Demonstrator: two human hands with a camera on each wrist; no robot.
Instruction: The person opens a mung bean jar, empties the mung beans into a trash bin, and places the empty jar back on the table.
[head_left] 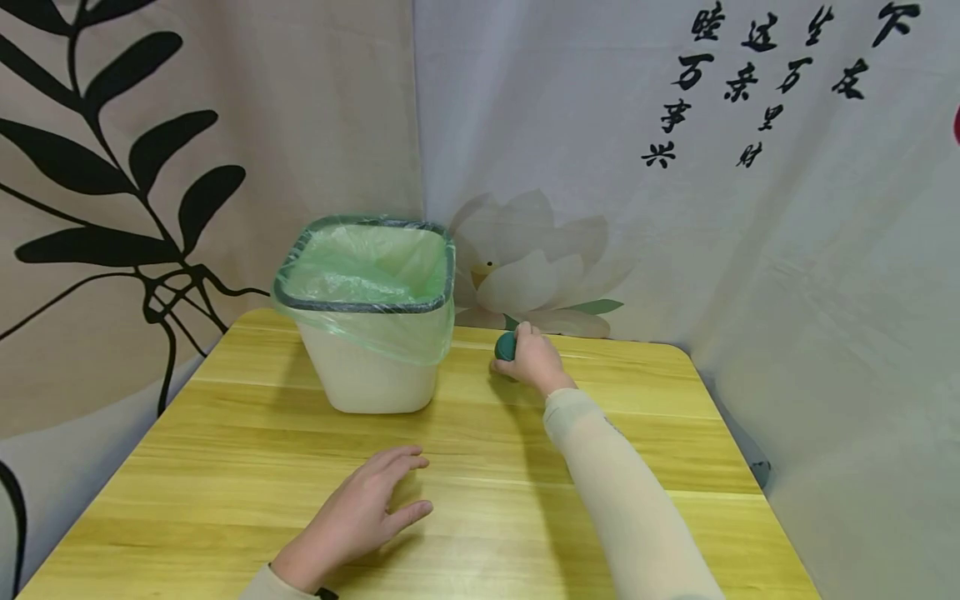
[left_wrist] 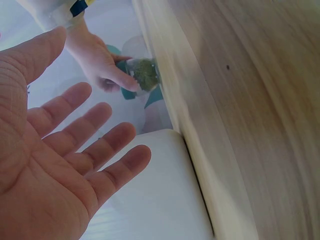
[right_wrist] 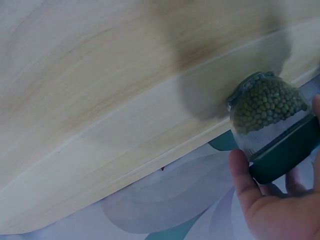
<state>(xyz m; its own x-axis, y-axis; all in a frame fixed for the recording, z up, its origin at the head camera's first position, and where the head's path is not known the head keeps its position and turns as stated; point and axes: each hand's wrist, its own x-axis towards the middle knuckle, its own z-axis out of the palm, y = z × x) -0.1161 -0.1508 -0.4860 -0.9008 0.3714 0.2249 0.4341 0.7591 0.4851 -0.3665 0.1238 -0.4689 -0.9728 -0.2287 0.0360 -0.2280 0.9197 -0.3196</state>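
Note:
At the far side of the table my right hand point(head_left: 536, 360) grips a small clear jar point(right_wrist: 267, 102) by its dark green lid point(right_wrist: 287, 157). Small green beans point(right_wrist: 272, 97) partly fill the jar, with clear space between them and the lid. From the head view mostly the round lid shows, the glass being hidden. The jar's base is close to the tabletop in the left wrist view. My left hand point(head_left: 363, 508) is held over the near part of the table, fingers spread and nothing in it.
A white bin point(head_left: 375, 375) lined with a translucent green plastic bag point(head_left: 352, 258) stands at the back left of the wooden table point(head_left: 465, 542). Behind the table hang printed cloths point(head_left: 562, 125), one with a lotus flower and black characters. The back table edge lies near the jar.

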